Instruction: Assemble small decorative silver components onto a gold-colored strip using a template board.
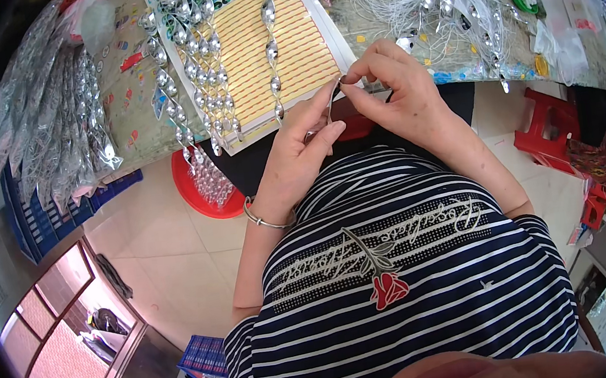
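"Two hands are meeting near the middle of the frame; what are we holding?"

"We are pinching a thin dark-and-silver strip (pixel 335 97) between them. Our left hand (pixel 303 136) is gripping its lower part between thumb and fingers, and our right hand (pixel 397 82) is closing thumb and forefinger on its upper tip."

"Which step are we doing?"

"We are judging it to be fine fingertip work, perhaps peeling or separating; the strip is looking too small for certainty."

"And what is the next move calling for?"

"Probably a steady left hold and a light right pull. Silver twisted strands (pixel 221 75) are lying over the yellow lined sheet (pixel 300 19) at upper centre, one ending just beside our left hand."
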{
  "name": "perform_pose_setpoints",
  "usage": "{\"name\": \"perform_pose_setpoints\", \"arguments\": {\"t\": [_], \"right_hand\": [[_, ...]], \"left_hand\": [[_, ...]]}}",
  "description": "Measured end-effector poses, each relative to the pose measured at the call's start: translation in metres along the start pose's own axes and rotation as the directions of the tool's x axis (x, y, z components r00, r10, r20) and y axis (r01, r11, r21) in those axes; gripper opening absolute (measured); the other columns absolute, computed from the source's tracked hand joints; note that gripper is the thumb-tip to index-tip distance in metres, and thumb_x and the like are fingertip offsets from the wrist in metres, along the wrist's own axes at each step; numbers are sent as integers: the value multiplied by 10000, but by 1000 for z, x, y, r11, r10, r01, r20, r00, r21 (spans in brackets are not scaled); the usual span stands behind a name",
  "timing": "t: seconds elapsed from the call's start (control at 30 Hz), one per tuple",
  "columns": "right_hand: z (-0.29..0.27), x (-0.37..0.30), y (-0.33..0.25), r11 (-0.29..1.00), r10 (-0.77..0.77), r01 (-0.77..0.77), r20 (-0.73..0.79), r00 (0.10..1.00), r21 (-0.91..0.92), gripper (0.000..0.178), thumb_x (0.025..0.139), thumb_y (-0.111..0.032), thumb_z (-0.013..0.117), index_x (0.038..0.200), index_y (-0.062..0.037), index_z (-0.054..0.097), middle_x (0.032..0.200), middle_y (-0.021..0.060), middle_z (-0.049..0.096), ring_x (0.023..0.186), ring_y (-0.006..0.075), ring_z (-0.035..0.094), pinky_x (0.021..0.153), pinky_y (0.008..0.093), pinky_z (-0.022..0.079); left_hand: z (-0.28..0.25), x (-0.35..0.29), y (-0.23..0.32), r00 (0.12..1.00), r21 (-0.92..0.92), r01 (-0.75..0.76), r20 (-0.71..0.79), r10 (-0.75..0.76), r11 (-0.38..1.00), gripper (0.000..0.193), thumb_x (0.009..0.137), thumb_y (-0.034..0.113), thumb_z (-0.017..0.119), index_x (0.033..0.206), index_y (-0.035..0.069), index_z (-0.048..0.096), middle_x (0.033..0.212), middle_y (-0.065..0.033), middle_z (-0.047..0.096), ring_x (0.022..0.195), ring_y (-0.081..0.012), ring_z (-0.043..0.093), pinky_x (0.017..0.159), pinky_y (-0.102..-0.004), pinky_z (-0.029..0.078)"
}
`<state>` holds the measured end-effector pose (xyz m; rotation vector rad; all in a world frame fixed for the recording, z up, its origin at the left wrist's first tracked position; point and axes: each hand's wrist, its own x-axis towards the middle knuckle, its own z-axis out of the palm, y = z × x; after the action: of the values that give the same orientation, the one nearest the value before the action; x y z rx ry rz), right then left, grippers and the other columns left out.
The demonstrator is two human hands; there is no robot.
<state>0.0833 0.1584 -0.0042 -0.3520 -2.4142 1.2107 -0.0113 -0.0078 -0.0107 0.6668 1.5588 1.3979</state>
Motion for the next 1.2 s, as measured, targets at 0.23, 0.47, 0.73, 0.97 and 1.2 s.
{"name": "perform_pose_setpoints", "arguments": {"t": [0.23,0.47,0.73,0.97,1.2], "right_hand": [[-3,3,-11,993,82,-85,41,996,78,159,772,-88,687,906,-49,610,953,32,483,607,79,350,537,214,335],[-4,0,0,845,243,-301,185,952,442,50,884,-84,595,891,-35,595,975,-5,475,862,54,471,696,180,361],[0,-4,-18,630,304,-549,476,826,550,94,922,-110,550,890,-28,582,921,-20,472,844,56,486,759,198,408],[3,-9,-15,780,235,-441,445,864,444,66,912,-69,546,873,-22,572,942,7,454,834,76,493,744,212,423],[-3,-19,-14,880,193,-357,451,871,313,66,881,-64,585,934,-25,587,925,13,472,834,79,488,731,207,401]], "left_hand": [[-4,-2,-7,987,265,-161,61,150,951,492,852,63,575,1332,80,468,813,-61,464,778,-185,456,770,-278,388],[-8,-10,0,984,294,-158,128,125,943,465,862,82,554,1321,92,485,796,-64,457,775,-187,449,769,-282,388],[-5,-15,-4,993,80,-102,69,96,992,318,894,66,560,1207,11,559,996,-53,596,899,-116,559,812,-237,446],[2,-11,0,988,-201,129,-54,-142,971,179,880,123,612,1014,16,664,884,-14,647,749,-52,572,646,-190,463],[-1,-24,-5,989,-164,124,-63,-136,979,139,871,117,615,945,19,680,810,-6,648,737,-45,566,621,-182,443]]}}
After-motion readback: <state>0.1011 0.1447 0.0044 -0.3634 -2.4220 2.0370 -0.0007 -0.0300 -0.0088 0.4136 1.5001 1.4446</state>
